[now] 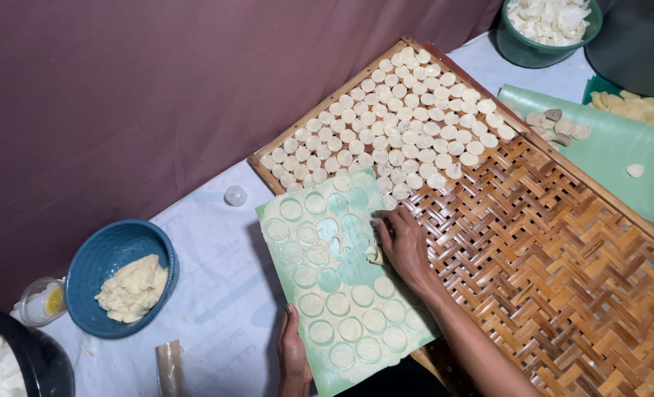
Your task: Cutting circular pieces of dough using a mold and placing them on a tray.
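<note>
nearby, blue bowl (99, 257) of dough lies left of green sheet (342, 294).

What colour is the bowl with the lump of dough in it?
The bowl is blue, and the dough inside is pale yellow. The head view shows it.

No labels, signs or screens show. The only package-like thing is a small clear plastic container (42, 300) with yellow contents, at the lower left of the frame beside the blue bowl (99, 257).
</note>
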